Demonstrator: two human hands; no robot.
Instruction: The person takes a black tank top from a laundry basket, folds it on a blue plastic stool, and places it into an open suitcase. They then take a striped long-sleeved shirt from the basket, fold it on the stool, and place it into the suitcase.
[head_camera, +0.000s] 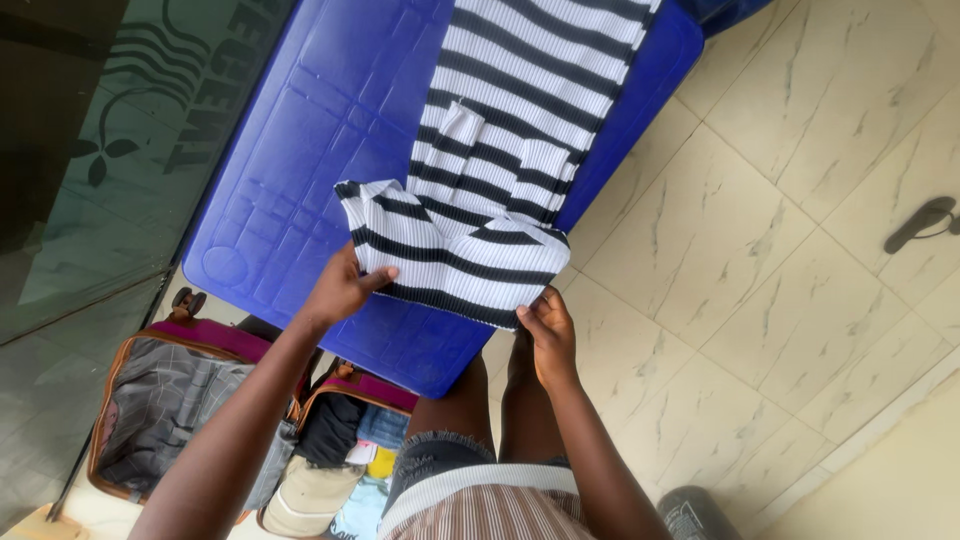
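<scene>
Your left hand and right hand each pinch the folded near end of the striped ribbed garment lying across the blue plastic table; an open suitcase sits below-left.

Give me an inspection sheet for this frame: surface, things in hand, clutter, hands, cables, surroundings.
Surface: blue plastic lid, embossed, garment spread on it.
Things in hand: black-and-white striped garment, near end folded back.
Clutter: open suitcase with clothes on the floor.
Hands: left hand and right hand each grip the folded edge.
Cables: nothing seen.
Surroundings: marbled floor tiles, sandal, glass panel.
</scene>
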